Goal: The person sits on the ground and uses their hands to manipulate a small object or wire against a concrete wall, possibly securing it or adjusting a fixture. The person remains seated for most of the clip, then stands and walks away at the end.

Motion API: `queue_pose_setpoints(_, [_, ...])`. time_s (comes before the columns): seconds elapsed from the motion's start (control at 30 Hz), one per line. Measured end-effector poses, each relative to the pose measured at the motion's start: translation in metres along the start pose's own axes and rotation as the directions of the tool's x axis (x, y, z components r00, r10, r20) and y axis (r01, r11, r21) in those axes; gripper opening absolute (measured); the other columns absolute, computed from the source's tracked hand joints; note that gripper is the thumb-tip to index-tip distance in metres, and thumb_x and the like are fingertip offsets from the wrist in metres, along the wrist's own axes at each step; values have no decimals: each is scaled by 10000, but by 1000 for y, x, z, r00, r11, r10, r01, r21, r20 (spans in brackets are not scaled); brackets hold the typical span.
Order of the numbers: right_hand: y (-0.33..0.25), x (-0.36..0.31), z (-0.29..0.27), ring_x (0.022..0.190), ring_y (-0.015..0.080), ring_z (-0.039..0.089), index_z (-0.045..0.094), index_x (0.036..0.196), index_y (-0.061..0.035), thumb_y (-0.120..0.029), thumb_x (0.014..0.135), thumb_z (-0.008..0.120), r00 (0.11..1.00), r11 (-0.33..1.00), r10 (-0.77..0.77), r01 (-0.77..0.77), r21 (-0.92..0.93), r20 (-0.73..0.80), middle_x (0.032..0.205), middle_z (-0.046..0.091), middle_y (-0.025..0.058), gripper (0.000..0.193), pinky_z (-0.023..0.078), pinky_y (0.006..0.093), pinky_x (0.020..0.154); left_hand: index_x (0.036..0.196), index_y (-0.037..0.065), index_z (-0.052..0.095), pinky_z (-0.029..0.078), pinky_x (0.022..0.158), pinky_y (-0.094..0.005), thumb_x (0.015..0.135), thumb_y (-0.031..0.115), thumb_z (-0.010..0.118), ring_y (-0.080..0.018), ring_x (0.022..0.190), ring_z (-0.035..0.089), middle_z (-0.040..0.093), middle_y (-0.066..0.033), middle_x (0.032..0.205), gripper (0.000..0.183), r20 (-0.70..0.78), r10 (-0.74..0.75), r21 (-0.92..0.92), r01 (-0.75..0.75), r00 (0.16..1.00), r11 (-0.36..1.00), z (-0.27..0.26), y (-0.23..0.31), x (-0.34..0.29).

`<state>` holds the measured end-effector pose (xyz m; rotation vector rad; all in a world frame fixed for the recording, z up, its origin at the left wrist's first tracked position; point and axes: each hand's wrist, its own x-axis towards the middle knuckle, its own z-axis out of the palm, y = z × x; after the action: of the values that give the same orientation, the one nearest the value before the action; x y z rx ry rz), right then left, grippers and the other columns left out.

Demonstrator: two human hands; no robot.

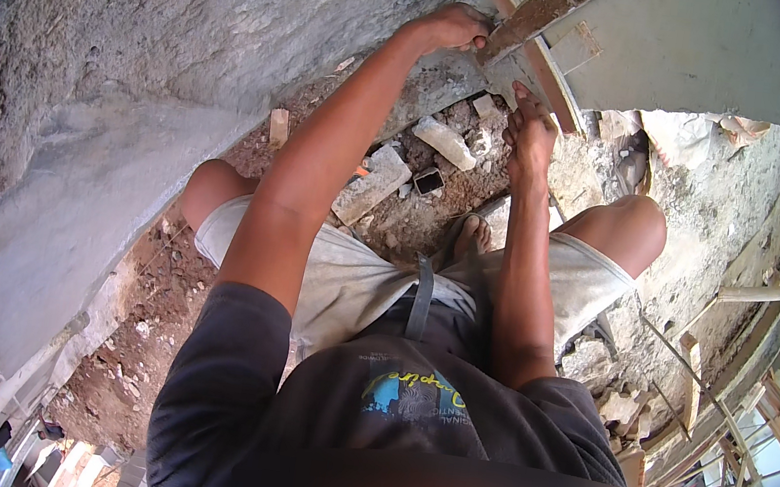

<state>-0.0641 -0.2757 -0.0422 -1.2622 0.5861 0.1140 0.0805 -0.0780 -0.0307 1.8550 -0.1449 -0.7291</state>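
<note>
The fingers (pixel 479 25) of the left hand (pixel 452 27) are curled in at the lower end of a brown board (pixel 557 10); whether they grip it or only touch it, I cannot tell. That arm stretches up and slants rightward, almost straight. The right hand (pixel 531 136) sits lower, its forearm nearly upright, the forefinger extended toward a pale wooden strip (pixel 554 82) and the others loosely bent; I cannot tell whether they hold anything. At left the wall (pixel 174 4) is rough, grey and pitted, with a smoother pale face lower down. The board, flat and stained, lies crosswise over the strip, hiding part of it, and beyond both spreads a smooth grey panel (pixel 725 61). Below the hands, between the bent knees, come a small wood block (pixel 279 128), a broken slab (pixel 374 185), a dark square-faced object (pixel 428 182), a long whitish stone (pixel 445 143) and a foot (pixel 473 235) among loose earth and rubble. The left forearm covers some of this ground. At far right, a pole (pixel 774 293) stands out among thin sticks.
</note>
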Motion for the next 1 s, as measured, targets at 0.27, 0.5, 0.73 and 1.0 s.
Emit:
queue_pose_setpoints(0.27, [-6, -36, -32, 485, 28, 275, 742, 1188, -31, -225, 1027, 648, 988, 993, -18, -1, -120, -153, 617, 348, -107, 269, 223, 237, 446, 1232, 44, 691, 475, 639, -281, 1024, 231, 631, -96, 692, 560, 694, -28, 952, 287, -78, -40, -130, 29, 996, 991, -1, -9, -25])
queue_pose_setpoints(0.5, [7, -45, -44, 583, 24, 396, 720, 1263, -1, -156, 1076, 557, 983, 826, -174, 181, -534, 64, 720, 543, -74, 293, 345, 222, 552, 1230, 39, 689, 506, 623, -288, 1014, 280, 662, -106, 694, 601, 715, -40, 903, 325, -158, -2, -139, -21, 987, 990, 16, -20, -23])
queue_pose_setpoints(0.73, [10, -49, -56, 752, 157, 593, 693, 1243, 8, -129, 1029, 569, 983, 663, -115, 184, -726, 144, 944, 719, 140, 283, 493, 334, 699, 1110, 117, 738, 576, 658, -369, 873, 211, 752, -192, 727, 725, 764, -105, 894, 255, -293, 185, 93, -164, 938, 982, 35, -38, -15])
queue_pose_setpoints(1.0, [0, -54, -40, 522, 120, 485, 625, 1190, -9, -248, 1034, 563, 929, 619, 179, 149, -771, 323, 571, 480, 29, 292, 390, 307, 519, 1096, 159, 776, 553, 890, -462, 830, 226, 670, -342, 1049, 719, 767, -154, 1044, 294, -324, 75, 217, -3, 943, 976, 47, -56, -52])
